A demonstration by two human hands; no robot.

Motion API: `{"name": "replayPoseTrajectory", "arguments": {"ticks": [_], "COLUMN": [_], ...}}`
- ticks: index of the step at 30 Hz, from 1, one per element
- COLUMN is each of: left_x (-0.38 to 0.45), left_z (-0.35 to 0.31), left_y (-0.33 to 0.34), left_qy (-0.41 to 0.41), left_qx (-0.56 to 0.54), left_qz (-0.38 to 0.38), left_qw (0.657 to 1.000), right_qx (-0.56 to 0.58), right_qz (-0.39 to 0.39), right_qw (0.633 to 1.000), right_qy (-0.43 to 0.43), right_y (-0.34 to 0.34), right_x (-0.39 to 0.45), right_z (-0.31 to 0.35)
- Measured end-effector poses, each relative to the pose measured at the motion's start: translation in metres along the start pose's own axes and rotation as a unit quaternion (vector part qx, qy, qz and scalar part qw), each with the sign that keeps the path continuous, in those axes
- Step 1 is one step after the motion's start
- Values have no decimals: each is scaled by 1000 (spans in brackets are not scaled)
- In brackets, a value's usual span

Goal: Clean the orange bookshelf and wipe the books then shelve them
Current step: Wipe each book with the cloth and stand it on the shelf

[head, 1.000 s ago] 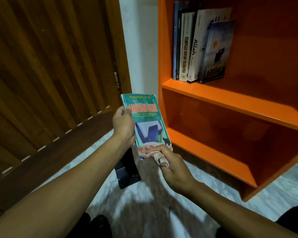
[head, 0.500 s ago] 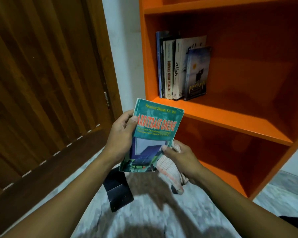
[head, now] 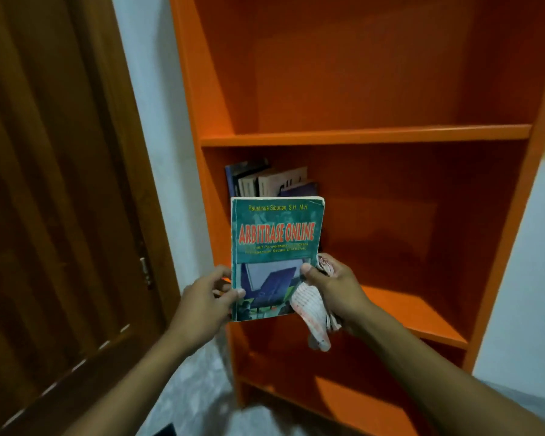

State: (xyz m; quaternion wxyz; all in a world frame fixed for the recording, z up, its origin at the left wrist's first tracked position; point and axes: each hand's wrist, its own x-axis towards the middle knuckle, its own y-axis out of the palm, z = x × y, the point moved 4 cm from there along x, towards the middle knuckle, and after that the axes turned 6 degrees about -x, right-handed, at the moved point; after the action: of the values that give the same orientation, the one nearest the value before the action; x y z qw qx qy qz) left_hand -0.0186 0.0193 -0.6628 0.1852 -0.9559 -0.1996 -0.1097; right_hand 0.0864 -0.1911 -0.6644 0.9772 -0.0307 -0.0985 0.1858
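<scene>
Beside a wooden door (head: 60, 215), the orange bookshelf (head: 359, 136) stood before the person, whose left hand (head: 206, 305) and cloth (head: 312, 313)-bearing right hand (head: 334, 286) pinched the green book (head: 276, 247) upright; that shared grip might let it slip during shelving beside the shelved books (head: 268, 180).

One head-worn view faces forward, slightly down, straight at the orange bookshelf (head: 365, 136). It sits close, the shelf filling the frame's middle and right

A green paperback titled "Arbitrase Online" (head: 277, 243) stands upright, front cover facing the camera, before the orange bookshelf (head: 365, 135). Behind it, several books (head: 266, 180) stand at the left end of the middle shelf. A white patterned cloth (head: 312, 313) hangs by the paperback's lower right corner.
</scene>
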Motion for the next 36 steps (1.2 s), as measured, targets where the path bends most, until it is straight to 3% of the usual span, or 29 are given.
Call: {"name": "replayPoseTrajectory", "arguments": {"ticks": [3, 6, 8, 16, 24, 36], "left_x": [40, 75, 93, 133, 133, 65], "left_z": [-5, 0, 2, 11, 22, 38], "left_y": [35, 74, 99, 158, 169, 90], "left_qy": [-12, -12, -17, -82, -101, 79], "left_qx": [-34, -44, -51, -2, 5, 80], "left_qz": [11, -5, -27, -174, -229, -209], "left_qw": [999, 999, 998, 981, 968, 971], "right_qx": [-15, -80, -90, -74, -55, -24], "right_qz": [-74, -205, -234, -224, -194, -85], "right_qw": [997, 975, 968, 971, 979, 995], "right_qy": [8, 13, 10, -24, -20, 45], "right_y": [-27, -54, -63, -78, -83, -25], "right_x": [26, 38, 32, 19, 10, -26], "right_z": [4, -4, -6, -18, -31, -41]}}
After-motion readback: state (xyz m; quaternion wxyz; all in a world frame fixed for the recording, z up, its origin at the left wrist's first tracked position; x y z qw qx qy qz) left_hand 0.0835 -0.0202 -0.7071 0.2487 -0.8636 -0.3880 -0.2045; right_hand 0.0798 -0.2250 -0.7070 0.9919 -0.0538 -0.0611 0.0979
